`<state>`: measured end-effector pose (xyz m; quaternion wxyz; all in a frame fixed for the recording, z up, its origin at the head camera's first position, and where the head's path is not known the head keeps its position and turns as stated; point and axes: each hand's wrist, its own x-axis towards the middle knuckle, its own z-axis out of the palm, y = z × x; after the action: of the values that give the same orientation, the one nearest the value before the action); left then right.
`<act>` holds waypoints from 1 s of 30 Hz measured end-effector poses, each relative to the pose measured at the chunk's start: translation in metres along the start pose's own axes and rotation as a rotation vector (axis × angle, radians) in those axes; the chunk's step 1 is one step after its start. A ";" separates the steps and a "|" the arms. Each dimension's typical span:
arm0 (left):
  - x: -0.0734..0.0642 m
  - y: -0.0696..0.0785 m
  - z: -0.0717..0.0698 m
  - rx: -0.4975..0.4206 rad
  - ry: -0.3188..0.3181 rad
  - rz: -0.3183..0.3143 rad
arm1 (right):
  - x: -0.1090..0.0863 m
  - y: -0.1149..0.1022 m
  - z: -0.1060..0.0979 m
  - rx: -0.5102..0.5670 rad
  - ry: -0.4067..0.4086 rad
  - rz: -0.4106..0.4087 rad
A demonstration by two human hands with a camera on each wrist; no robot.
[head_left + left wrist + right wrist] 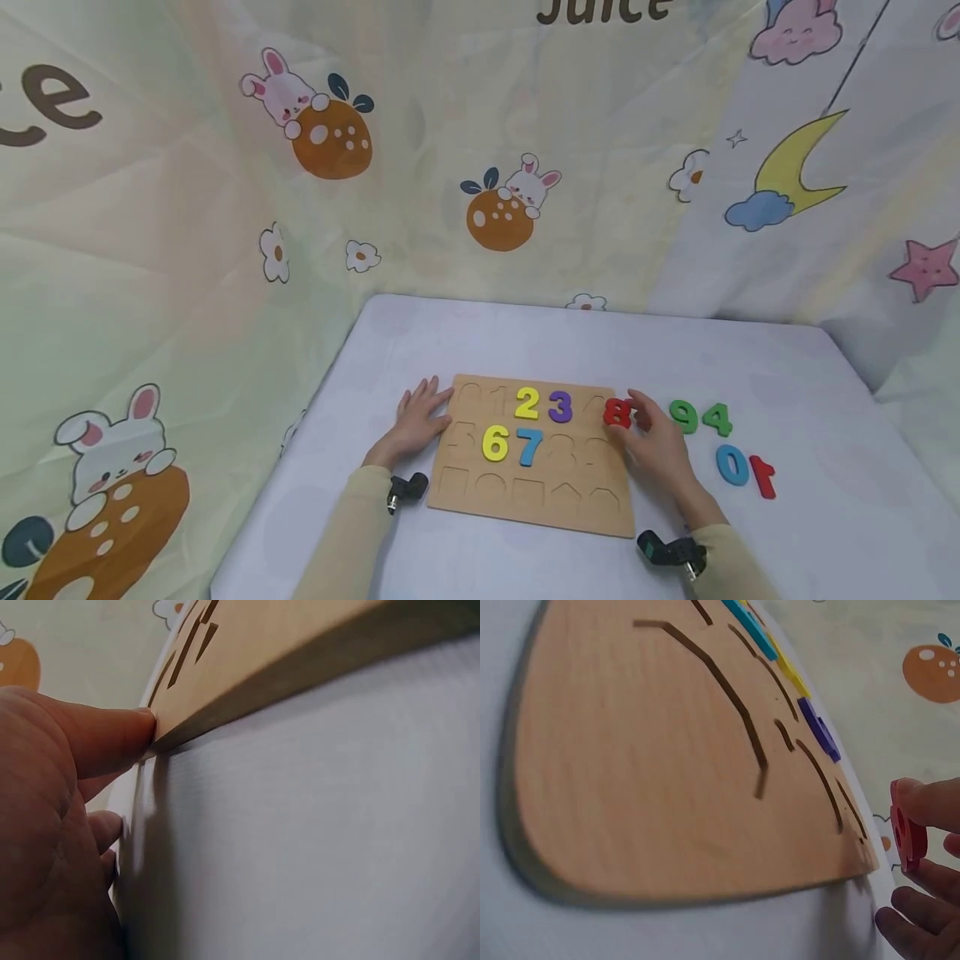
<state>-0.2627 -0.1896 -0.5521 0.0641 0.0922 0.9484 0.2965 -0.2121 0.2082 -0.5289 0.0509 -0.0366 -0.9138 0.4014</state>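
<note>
A light wooden number board (525, 515) lies on the table, with outlined recesses in rows. Several slots hold pieces: a yellow 2 (527, 414), a purple 3 (562, 407), a yellow 6 (487, 443) and a blue 7 (528, 434). My left hand (416, 423) rests at the board's left edge; its thumb (120, 735) touches the rim in the left wrist view. Over the upper right corner, my right hand (663, 450) pinches a red number 8 (617, 413) between thumb and fingers. In the right wrist view the red 8 (911, 832) is held on edge, beyond the board's corner.
Right of the board lie a green 9 (692, 421), a green 4 (722, 425), a blue 0 (722, 464) and a red 1 (763, 477). The white table (450, 325) meets a printed cloth backdrop (420, 167) behind and at the sides.
</note>
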 end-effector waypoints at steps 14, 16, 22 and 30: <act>0.000 0.002 -0.001 -0.001 0.004 -0.008 | -0.012 0.002 0.038 0.168 0.077 -0.056; 0.001 0.002 -0.001 0.000 0.011 -0.008 | -0.013 0.002 0.042 0.165 0.069 -0.057; 0.001 0.000 0.000 -0.005 0.005 -0.017 | -0.016 0.006 0.048 0.160 0.064 -0.082; 0.001 0.001 -0.002 -0.005 -0.011 -0.020 | -0.020 0.007 0.052 0.160 0.031 -0.120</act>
<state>-0.2639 -0.1892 -0.5502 0.0724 0.0845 0.9482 0.2976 -0.1984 0.1734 -0.5704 0.0918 0.0159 -0.8784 0.4688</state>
